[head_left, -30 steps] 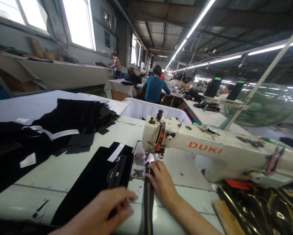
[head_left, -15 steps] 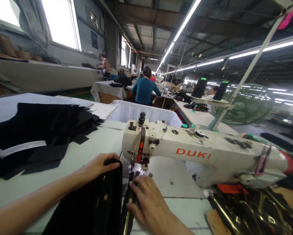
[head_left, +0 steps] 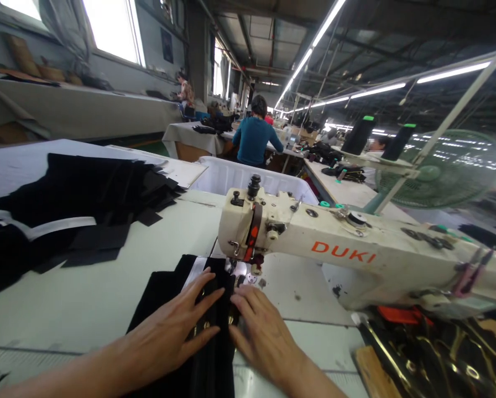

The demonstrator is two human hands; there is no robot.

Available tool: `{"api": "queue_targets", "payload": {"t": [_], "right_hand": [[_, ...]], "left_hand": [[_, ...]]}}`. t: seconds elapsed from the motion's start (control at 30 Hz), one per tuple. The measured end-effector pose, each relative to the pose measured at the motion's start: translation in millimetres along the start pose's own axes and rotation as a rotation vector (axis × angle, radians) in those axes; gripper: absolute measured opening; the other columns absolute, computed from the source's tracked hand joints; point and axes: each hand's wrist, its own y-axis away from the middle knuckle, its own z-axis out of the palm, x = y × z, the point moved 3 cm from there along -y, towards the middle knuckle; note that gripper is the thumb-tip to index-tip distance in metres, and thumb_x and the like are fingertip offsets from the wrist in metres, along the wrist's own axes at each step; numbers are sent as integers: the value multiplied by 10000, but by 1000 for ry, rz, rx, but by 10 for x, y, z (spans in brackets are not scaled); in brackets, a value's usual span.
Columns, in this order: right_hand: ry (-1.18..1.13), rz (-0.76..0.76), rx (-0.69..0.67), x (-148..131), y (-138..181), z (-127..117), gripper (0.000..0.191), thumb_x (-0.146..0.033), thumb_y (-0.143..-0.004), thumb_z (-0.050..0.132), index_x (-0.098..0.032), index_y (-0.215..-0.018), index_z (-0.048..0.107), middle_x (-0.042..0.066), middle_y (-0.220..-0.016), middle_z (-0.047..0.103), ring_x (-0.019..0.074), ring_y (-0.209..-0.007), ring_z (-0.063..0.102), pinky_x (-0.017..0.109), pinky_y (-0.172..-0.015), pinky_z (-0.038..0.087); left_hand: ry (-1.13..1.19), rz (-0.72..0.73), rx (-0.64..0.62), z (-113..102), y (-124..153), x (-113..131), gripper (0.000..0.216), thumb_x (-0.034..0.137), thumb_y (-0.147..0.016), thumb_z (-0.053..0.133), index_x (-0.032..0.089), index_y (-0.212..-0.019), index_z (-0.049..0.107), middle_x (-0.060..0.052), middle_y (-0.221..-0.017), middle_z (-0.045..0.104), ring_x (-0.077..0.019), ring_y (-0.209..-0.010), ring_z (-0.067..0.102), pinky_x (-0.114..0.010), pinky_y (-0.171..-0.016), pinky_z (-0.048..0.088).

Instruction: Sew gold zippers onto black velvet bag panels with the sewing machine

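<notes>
A black fabric piece (head_left: 156, 296) lies on the sewing table, with a white strip (head_left: 195, 272) near its far end. My left hand (head_left: 189, 315) rests on top of it, fingers spread and stretched out. Along the fabric's right side runs a dark zipper strip with gold teeth (head_left: 231, 319), partly hidden by my hands. My right hand (head_left: 260, 320) presses its fingertips on that strip, thumb apart from the fingers. Just beyond the fingertips, the fabric's far edge reaches the lit needle area of the sewing machine (head_left: 289, 237).
Stacked black cut pieces (head_left: 102, 193) lie at the left. A white plastic bin (head_left: 264, 172) stands behind the machine. Black pieces with gold zippers (head_left: 434, 354) are heaped at right, beside a wooden block (head_left: 374, 370). A person in teal (head_left: 254, 141) sits ahead.
My left hand has let go of the fabric edge it held up and now lies flat on the fabric. The fabric has come down beside the zipper strip. The view has shifted slightly.
</notes>
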Motion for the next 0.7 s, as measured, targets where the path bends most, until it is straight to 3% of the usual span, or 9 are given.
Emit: {"api": "queue_targets", "payload": {"t": [0.2, 0.27, 0.33, 0.4, 0.5, 0.57, 0.63, 0.7], "right_hand": [[23, -7, -35, -9, -7, -41, 452, -262, -952, 580, -257, -1398, 503, 83, -1381, 547, 251, -1322, 467, 417, -1128, 416], [38, -2, -36, -12, -10, -52, 421, -279, -965, 562, -259, -1383, 522, 81, -1392, 543, 258, -1331, 461, 418, -1129, 416], [49, 3, -32, -10, -7, -43, 419, -289, -972, 551, -255, -1388, 521, 82, -1402, 538, 261, -1340, 453, 420, -1135, 410], [53, 1, -31, -8, -2, -23, 420, -291, -970, 552, -250, -1387, 524, 85, -1398, 539, 262, -1341, 453, 421, -1137, 407], [55, -2, -37, -9, 0, -4, 416, -299, -973, 545, -241, -1384, 528, 90, -1395, 541, 266, -1336, 456, 427, -1136, 408], [52, 2, -45, -10, -2, -5, 412, -305, -979, 534, -241, -1387, 529, 89, -1397, 539, 267, -1336, 456, 425, -1133, 412], [46, 5, -46, -11, -5, -13, 413, -304, -981, 530, -241, -1389, 531, 91, -1391, 543, 267, -1330, 463, 420, -1127, 420], [44, 5, -40, -15, -12, -22, 415, -299, -978, 535, -236, -1388, 535, 95, -1381, 549, 272, -1323, 468, 421, -1119, 429]], "left_hand": [[42, -85, -2, -72, -136, -197, 797, 561, -853, 673, 160, -1497, 432, -178, -1569, 354, -389, -1373, 439, -496, -1101, 427], [-9, -147, 58, -150, -197, -249, 753, 561, -884, 631, 144, -1483, 444, -182, -1552, 382, -380, -1373, 443, -507, -1110, 417], [-56, -158, 135, -245, -236, -236, 563, 460, -970, 535, 165, -1448, 488, -160, -1540, 406, -348, -1386, 431, -502, -1133, 392], [-53, -36, 108, -283, -247, -145, 418, 344, -1008, 479, 243, -1410, 537, -93, -1516, 452, -301, -1405, 409, -488, -1177, 327], [-21, 155, -50, -208, -238, -41, 435, 332, -1002, 515, 318, -1437, 504, -38, -1452, 540, -266, -1383, 443, -503, -1217, 230], [-94, 64, -28, -171, -273, -107, 471, 359, -1000, 509, 241, -1455, 485, -98, -1439, 551, -315, -1378, 442, -599, -1191, 217], [-233, -118, 97, -204, -327, -213, 495, 369, -991, 485, 104, -1407, 525, -213, -1448, 510, -423, -1386, 394, -728, -1115, 212], [-306, -205, 219, -279, -356, -228, 496, 345, -981, 462, 20, -1342, 560, -283, -1432, 491, -472, -1364, 393, -745, -1084, 236]]}}
